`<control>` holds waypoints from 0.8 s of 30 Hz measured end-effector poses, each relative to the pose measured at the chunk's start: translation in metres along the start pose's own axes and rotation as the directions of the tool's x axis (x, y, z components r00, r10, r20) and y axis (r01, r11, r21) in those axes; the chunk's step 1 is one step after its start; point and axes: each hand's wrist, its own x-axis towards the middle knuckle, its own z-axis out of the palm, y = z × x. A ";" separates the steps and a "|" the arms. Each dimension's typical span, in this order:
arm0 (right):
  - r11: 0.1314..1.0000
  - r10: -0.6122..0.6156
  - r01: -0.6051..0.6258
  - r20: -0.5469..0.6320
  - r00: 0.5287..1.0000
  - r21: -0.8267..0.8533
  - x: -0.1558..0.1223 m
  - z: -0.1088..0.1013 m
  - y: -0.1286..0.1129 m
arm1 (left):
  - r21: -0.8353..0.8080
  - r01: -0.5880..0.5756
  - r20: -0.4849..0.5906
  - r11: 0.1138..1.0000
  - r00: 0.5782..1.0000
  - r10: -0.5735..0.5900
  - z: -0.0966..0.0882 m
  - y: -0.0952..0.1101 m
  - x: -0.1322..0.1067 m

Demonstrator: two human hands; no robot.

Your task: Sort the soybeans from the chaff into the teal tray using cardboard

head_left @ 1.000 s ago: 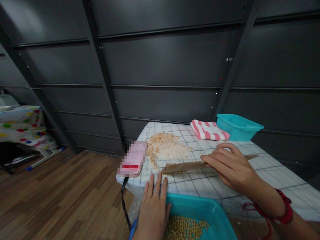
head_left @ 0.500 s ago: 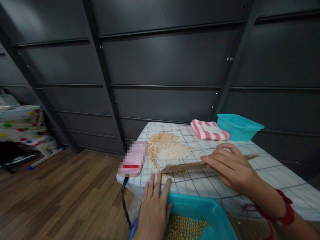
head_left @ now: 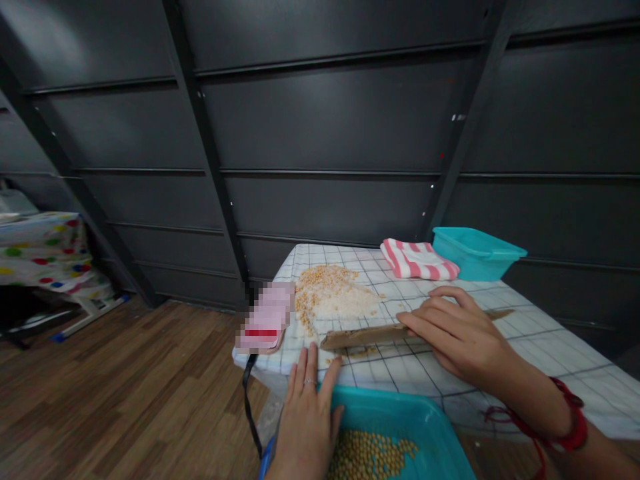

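Note:
My right hand (head_left: 463, 330) grips a strip of brown cardboard (head_left: 370, 337), held on its long edge over the checked tablecloth. In front of the strip lies a short line of yellow soybeans (head_left: 363, 353). Behind it spreads a heap of soybeans mixed with white rice (head_left: 330, 290). With fingers stretched out, my left hand (head_left: 310, 407) rests at the table's front edge and holds nothing. Right beside it, below the edge, a turquoise basin (head_left: 425, 413) has a layer of soybeans (head_left: 373, 453) on its bottom.
On the table's left lies a pink phone (head_left: 267, 317), partly pixelated, with a black strap (head_left: 247, 393) hanging down. A folded pink-striped towel (head_left: 417, 259) and a second turquoise basin (head_left: 477, 253) stand at the back right. Dark metal panels (head_left: 330, 120) rise behind the table.
The cardboard strip has shifted slightly left, and more of the soybeans in front of it show. My left hand stays almost where it was.

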 end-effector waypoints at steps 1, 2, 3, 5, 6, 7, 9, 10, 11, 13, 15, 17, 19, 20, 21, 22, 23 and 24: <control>1.000 0.002 -0.002 0.004 1.000 0.005 0.000 0.000 0.000 | -0.012 0.012 -0.016 1.000 1.000 -0.012 0.002 0.000 0.000; 1.000 0.003 -0.003 0.008 1.000 0.010 -0.001 -0.001 0.000 | -0.025 0.028 -0.032 0.999 0.999 -0.029 0.003 0.000 -0.001; 1.000 0.006 -0.006 0.012 1.000 0.016 -0.002 -0.002 -0.001 | -0.037 0.046 -0.045 0.998 0.998 -0.047 0.004 0.001 -0.001; 1.000 0.013 -0.014 0.027 1.000 0.022 -0.004 -0.004 -0.002 | -0.054 0.078 -0.065 0.995 0.995 -0.081 0.006 0.002 -0.002; 1.000 0.017 -0.018 0.037 0.999 0.023 -0.005 -0.004 -0.003 | -0.058 0.088 -0.074 0.994 0.993 -0.092 0.007 0.002 -0.002; 0.999 0.021 -0.022 0.044 0.999 0.023 -0.005 -0.005 -0.004 | -0.060 0.092 -0.083 0.994 0.992 -0.097 0.007 0.002 -0.002; 0.999 0.026 -0.027 0.049 0.998 0.021 -0.006 -0.007 -0.006 | -0.054 0.085 -0.099 0.995 0.991 -0.090 0.008 0.003 -0.002; 0.999 0.028 -0.029 0.049 0.998 0.018 -0.006 -0.008 -0.007 | -0.047 0.079 -0.106 0.996 0.991 -0.083 0.008 0.003 -0.002; 0.999 0.028 -0.029 0.047 0.999 0.015 -0.006 -0.009 -0.008 | -0.039 0.074 -0.111 0.996 0.991 -0.078 0.009 0.004 -0.002; 1.000 0.022 -0.023 0.046 0.999 0.005 -0.005 -0.010 -0.008 | -0.021 0.069 -0.114 0.997 0.991 -0.071 0.010 0.004 -0.002; 1.000 0.011 -0.010 0.044 0.999 -0.025 -0.005 -0.012 -0.006 | -0.009 0.069 -0.107 0.998 0.992 -0.069 0.010 0.004 -0.002; 0.997 0.001 0.001 0.035 0.999 -0.082 -0.005 -0.014 -0.003 | -0.007 0.070 -0.093 0.998 0.993 -0.071 0.010 0.004 -0.002; 0.992 0.006 -0.004 0.011 1.000 -0.126 -0.007 -0.016 0.001 | -0.014 0.073 -0.076 0.997 0.994 -0.073 0.011 0.004 -0.002; 0.991 0.014 -0.014 -0.004 1.000 -0.134 -0.008 -0.018 0.003 | -0.016 0.072 -0.070 0.997 0.995 -0.073 0.011 0.004 -0.002; 0.991 0.028 -0.030 -0.016 0.999 -0.131 -0.010 -0.019 0.004 | -0.017 0.071 -0.065 0.997 0.995 -0.072 0.011 0.004 -0.001; 0.991 0.048 -0.051 -0.024 0.999 -0.125 -0.011 -0.021 0.004 | -0.017 0.071 -0.062 0.997 0.996 -0.072 0.011 0.004 -0.001; 0.990 0.068 -0.071 -0.027 0.997 -0.121 -0.013 -0.023 0.004 | -0.018 0.072 -0.060 0.997 0.996 -0.073 0.012 0.004 -0.001; 0.989 0.086 -0.088 -0.026 0.996 -0.122 -0.015 -0.024 0.003 | -0.018 0.074 -0.059 0.997 0.995 -0.075 0.012 0.004 -0.001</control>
